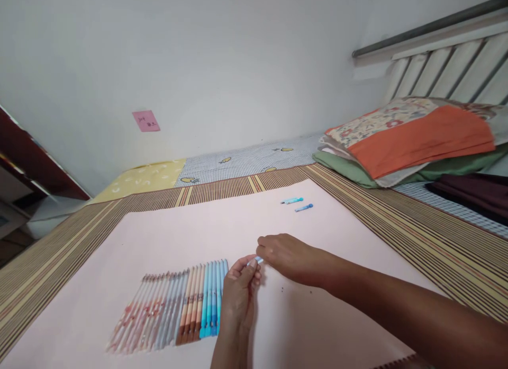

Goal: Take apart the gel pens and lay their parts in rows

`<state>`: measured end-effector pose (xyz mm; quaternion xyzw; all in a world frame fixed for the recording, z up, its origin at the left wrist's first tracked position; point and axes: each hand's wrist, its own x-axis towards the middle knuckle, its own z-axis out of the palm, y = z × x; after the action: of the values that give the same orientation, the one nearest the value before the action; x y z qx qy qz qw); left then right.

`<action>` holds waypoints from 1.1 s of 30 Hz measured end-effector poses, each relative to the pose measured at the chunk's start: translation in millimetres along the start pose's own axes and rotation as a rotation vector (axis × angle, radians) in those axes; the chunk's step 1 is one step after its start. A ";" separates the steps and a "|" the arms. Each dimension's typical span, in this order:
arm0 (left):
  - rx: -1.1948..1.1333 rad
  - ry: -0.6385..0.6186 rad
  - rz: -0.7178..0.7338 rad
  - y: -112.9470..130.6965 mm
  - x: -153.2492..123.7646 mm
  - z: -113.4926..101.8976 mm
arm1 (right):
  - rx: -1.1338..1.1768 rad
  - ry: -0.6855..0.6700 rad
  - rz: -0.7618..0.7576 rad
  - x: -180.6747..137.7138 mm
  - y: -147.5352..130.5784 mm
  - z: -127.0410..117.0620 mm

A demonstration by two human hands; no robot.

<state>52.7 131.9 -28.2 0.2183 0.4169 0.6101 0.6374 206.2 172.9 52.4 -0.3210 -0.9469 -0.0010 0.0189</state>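
Bimanual handling of a small part above a pink sheet [170,234]. Your left hand [239,292] pinches a pale blue piece [259,259] between thumb and fingers, just beyond the right end of a row of pens [194,305]. Your right hand [288,255] curls over the piece's other end; its fingertips are hidden, so what it grips cannot be told. The row appears to be the settled portion, grouped by colour: pinkish at left, then grey, brown and blue. Apparently unsettled are the held piece and, farther right, a teal piece [292,201] and a blue piece [304,208], lying apart from the row. Two dark specks [282,289] lie near, below your right forearm. For movement, open room extends across the sheet's far side and to the right; your left wrist stands close beside the blue pens. The sheet's far and right edges border a striped mat [381,215].
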 end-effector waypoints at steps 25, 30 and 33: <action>-0.110 0.067 -0.076 0.8 -4.8 6.0 | -0.030 -0.016 0.590 17.6 232.4 47.0; -0.130 0.050 -0.076 -1.6 -4.3 3.7 | -0.005 -0.026 0.576 24.1 239.0 57.9; -0.132 0.049 -0.079 -2.2 -4.1 3.1 | 0.002 -0.022 0.577 25.3 241.6 63.9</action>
<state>56.9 128.3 -27.1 0.1442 0.3996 0.6159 0.6635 330.8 381.0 -12.9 -0.5770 -0.8167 0.0088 0.0084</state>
